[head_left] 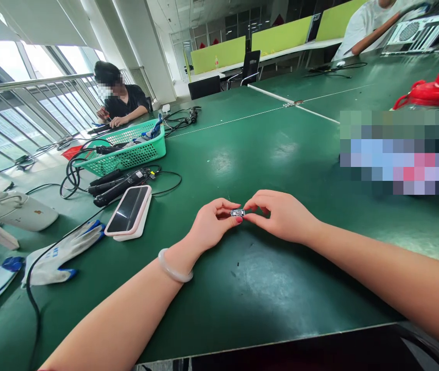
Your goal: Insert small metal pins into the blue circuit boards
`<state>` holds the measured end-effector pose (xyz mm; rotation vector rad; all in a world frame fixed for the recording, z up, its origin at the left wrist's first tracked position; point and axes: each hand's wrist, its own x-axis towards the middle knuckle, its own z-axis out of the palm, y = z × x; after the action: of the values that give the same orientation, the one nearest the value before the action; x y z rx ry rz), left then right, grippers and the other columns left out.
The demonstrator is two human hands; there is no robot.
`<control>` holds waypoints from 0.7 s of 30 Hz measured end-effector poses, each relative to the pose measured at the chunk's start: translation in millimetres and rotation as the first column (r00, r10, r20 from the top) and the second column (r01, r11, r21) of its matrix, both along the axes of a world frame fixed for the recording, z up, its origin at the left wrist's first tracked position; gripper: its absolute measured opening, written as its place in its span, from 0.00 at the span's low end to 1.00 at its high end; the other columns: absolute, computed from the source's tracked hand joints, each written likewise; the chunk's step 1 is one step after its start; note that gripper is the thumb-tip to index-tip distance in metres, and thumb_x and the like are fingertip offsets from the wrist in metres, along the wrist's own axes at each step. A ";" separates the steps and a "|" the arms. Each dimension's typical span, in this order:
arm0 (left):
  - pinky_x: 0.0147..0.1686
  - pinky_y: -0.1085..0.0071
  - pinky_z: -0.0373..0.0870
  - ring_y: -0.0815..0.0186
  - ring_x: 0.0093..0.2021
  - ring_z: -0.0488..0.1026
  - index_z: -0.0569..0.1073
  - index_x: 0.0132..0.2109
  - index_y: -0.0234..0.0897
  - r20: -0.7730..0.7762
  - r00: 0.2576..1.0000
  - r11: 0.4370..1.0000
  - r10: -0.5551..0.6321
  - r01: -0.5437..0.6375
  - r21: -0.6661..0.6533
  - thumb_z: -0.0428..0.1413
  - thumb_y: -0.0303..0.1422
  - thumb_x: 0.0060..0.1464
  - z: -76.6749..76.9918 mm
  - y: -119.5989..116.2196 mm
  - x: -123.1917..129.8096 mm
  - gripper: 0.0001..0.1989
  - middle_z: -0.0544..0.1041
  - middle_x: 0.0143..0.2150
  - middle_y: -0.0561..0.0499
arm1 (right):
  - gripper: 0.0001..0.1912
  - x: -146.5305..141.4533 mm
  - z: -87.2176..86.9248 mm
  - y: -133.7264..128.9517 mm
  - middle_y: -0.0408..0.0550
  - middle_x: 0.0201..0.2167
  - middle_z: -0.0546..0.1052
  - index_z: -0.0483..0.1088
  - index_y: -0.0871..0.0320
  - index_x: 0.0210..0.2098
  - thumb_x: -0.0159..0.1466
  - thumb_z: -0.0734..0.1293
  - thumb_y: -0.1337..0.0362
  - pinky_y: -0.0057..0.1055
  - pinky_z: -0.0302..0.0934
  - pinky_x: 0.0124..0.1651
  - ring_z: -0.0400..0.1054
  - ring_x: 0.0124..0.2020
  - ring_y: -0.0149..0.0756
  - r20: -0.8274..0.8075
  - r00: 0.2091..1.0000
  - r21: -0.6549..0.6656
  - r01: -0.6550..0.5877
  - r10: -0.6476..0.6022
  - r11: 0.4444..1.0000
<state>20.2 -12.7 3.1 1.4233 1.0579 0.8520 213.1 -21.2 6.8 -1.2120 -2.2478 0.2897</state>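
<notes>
Between my two hands, just above the green table point(273, 288), is a small rectangular piece point(237, 213) with a black-and-silver pattern; its exact kind is too small to make out. My left hand point(215, 221) pinches its left part between thumb and fingers. At the opposite end, the thumb and fingertips of my right hand point(281, 214) close on its right edge. A pale bangle circles my left wrist. To the left of my hands, a phone point(129, 208) in a pink frame rests tilted on a white base.
White-and-blue gloves point(65, 252) and a black cable lie at the left. Behind them are black handheld devices point(121, 185) and a green basket point(127, 154) with cables. A red-lidded jar point(436, 87) stands at the right. One person sits at the far left, another beside a computer case point(420, 33).
</notes>
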 end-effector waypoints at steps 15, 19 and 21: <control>0.47 0.64 0.69 0.64 0.42 0.75 0.73 0.47 0.33 -0.150 0.985 0.992 0.090 -0.075 0.100 0.53 0.25 0.51 8.0 7.9 -14.3 0.14 0.77 0.46 0.43 | 0.12 -7.8 -8.4 1.6 0.44 0.31 0.73 0.71 0.56 0.34 0.63 0.63 0.54 0.29 0.58 0.35 0.66 0.31 0.32 0.032 0.998 0.037 0.043 -0.045 0.998; 0.49 0.59 0.67 0.56 0.44 0.74 0.74 0.47 0.36 -0.676 0.553 0.843 0.487 -0.096 0.529 0.48 0.26 0.55 15.7 24.4 -48.5 0.16 0.78 0.42 0.42 | 0.12 -1.4 -6.1 5.2 0.44 0.29 0.72 0.71 0.56 0.33 0.63 0.62 0.54 0.29 0.56 0.32 0.65 0.28 0.31 -0.005 0.995 -0.024 0.101 -0.102 0.995; 0.49 0.61 0.67 0.55 0.46 0.74 0.74 0.48 0.35 -0.762 0.355 0.830 0.541 -0.078 0.553 0.45 0.23 0.55 19.2 30.8 -64.2 0.19 0.76 0.46 0.40 | 0.12 1.0 -5.7 6.7 0.44 0.29 0.72 0.71 0.55 0.33 0.63 0.61 0.55 0.29 0.56 0.32 0.64 0.28 0.31 -0.010 0.994 -0.046 0.112 -0.113 0.993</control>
<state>-44.0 18.1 22.3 2.2108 2.1676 0.5348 214.0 -14.5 1.1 -1.3514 -2.1628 0.3052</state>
